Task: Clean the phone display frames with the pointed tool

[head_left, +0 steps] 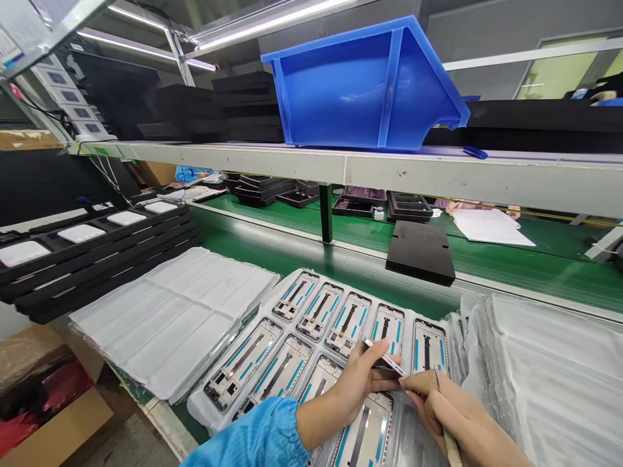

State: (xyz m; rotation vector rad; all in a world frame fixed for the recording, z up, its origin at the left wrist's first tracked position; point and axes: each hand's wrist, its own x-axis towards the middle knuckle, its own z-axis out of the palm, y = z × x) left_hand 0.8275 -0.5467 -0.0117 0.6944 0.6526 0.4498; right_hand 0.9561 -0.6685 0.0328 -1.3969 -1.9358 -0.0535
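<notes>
My left hand grips a phone frame by its sides, tilted so that its narrow edge shows. Close beside it, my right hand has thumb and forefinger pinched at the frame's lower corner; whatever lies between those fingertips is too small to make out. A thin pointed tool with a pale handle is also held in the right hand, its tip pointing up. Beneath both hands lies a clear plastic tray with several phone frames in its slots, each with blue strips and a dark ribbon.
Stacked empty-looking plastic trays stand at left and right. Behind is a green conveyor belt with a black foam block. Overhead, a shelf carries a blue bin. Black trays are piled far left.
</notes>
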